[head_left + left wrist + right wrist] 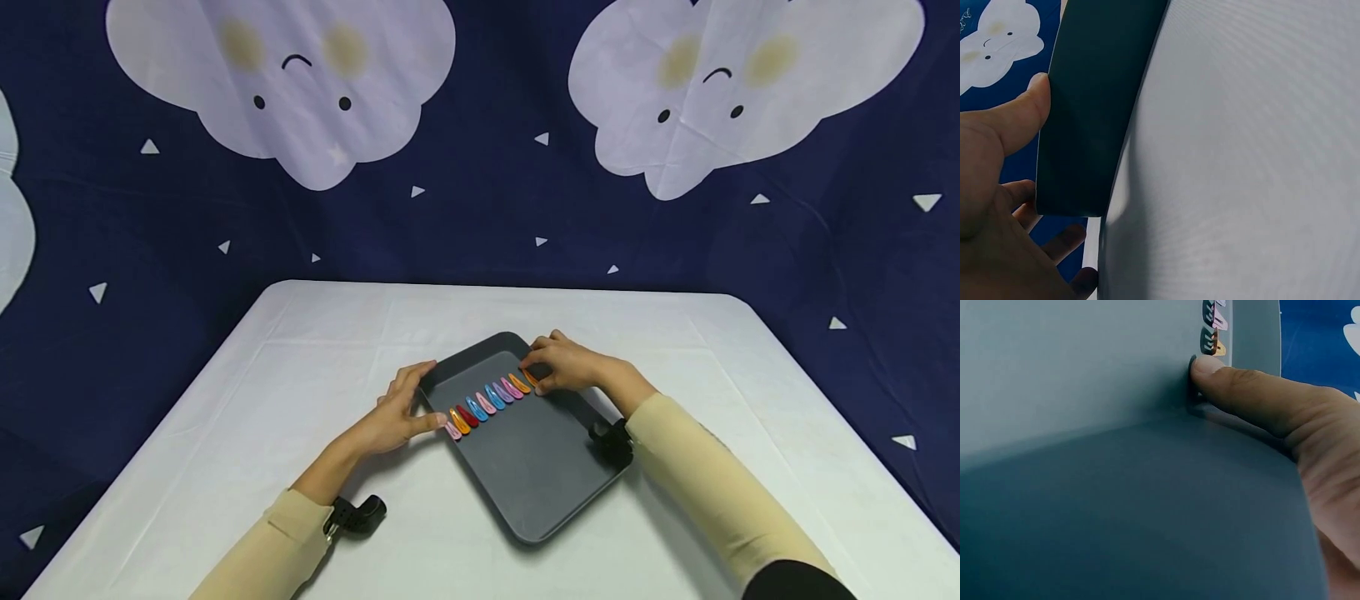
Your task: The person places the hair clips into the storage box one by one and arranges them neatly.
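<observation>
A dark grey rectangular baking tray (525,479) lies at an angle on the table. Across it runs a slanted row of snap hair clips (485,403) in pink, orange, red, blue and purple, set side by side. My left hand (401,419) holds the tray's left corner; its thumb (1038,100) presses the rim and the other fingers reach round the outer wall. At the row's right end, by the far right wall, my right hand (564,364) pinches an orange hair clip (529,377). From the right wrist, its thumb (1210,367) mostly covers that clip.
A white cloth-covered table (315,350) extends around the tray. Behind it hangs a dark blue curtain (480,217) with clouds and small white triangles. Black wrist cameras sit on both wrists, and the right one (611,440) hangs over the tray's right wall.
</observation>
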### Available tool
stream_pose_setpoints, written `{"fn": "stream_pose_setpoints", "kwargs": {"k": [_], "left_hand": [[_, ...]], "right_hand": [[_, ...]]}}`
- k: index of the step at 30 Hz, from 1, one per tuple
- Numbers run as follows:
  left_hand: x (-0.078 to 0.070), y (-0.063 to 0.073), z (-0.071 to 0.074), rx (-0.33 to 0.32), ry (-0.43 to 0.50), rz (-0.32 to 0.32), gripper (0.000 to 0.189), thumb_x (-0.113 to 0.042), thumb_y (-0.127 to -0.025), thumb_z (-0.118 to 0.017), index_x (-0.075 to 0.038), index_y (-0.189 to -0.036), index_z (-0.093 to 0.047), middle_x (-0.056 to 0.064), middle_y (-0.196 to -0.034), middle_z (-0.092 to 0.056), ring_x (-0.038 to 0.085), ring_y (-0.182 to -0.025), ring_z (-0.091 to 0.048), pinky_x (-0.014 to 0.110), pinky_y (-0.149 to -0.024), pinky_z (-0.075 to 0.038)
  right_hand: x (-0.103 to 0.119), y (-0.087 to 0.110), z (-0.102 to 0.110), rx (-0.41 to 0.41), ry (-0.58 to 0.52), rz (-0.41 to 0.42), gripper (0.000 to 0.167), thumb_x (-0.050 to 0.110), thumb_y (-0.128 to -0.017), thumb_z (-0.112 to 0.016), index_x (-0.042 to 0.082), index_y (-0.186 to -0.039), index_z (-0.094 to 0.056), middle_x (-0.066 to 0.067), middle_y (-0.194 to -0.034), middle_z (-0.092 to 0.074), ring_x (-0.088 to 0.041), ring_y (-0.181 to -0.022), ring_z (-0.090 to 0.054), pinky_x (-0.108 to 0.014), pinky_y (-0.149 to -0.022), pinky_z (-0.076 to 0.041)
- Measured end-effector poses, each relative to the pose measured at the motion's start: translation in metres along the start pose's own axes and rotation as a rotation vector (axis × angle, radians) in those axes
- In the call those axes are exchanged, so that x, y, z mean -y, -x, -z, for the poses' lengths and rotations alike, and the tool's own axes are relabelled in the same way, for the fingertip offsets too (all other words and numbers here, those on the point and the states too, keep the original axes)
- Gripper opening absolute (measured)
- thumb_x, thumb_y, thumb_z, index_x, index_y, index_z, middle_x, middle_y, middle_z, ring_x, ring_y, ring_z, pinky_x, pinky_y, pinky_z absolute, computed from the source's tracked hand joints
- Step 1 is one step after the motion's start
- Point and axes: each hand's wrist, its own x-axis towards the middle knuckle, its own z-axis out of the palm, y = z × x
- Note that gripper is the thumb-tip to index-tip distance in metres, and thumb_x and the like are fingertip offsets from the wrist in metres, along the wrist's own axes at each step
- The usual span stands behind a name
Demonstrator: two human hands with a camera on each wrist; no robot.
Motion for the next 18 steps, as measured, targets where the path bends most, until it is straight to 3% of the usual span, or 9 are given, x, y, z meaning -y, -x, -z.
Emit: {"fn": "stream_pose_setpoints", "kwargs": {"k": [12, 18], "left_hand": [[0.0002, -0.0008, -0.0001, -0.001, -0.002, 0.003, 0.083, -0.026, -0.087, -0.068, -0.013, -0.151, -0.017, 0.012, -0.153, -0.017, 0.041, -0.141, -0.012, 0.068, -0.103, -0.005], [0.0001, -0.0003, 0.0008, -0.009, -0.003, 0.007, 0.084, -0.029, -0.086, -0.068, -0.013, -0.15, -0.018, 0.012, -0.153, -0.017, 0.04, -0.141, -0.014, 0.068, -0.103, -0.005]], "right_hand": [[-0.0025, 0.001, -0.0008, -0.025, -0.068, -0.03, 0.053, 0.032, -0.08, -0.074, 0.019, -0.129, -0.059, -0.009, -0.132, -0.053, -0.025, -0.108, -0.042, -0.044, -0.092, -0.04], [-0.0016, 0.0062, 0.0028, -0.094, -0.153, -0.03, 0.053, 0.034, -0.082, -0.072, 0.015, -0.129, -0.058, -0.008, -0.132, -0.053, -0.027, -0.115, -0.042, -0.049, -0.099, -0.038]]}}
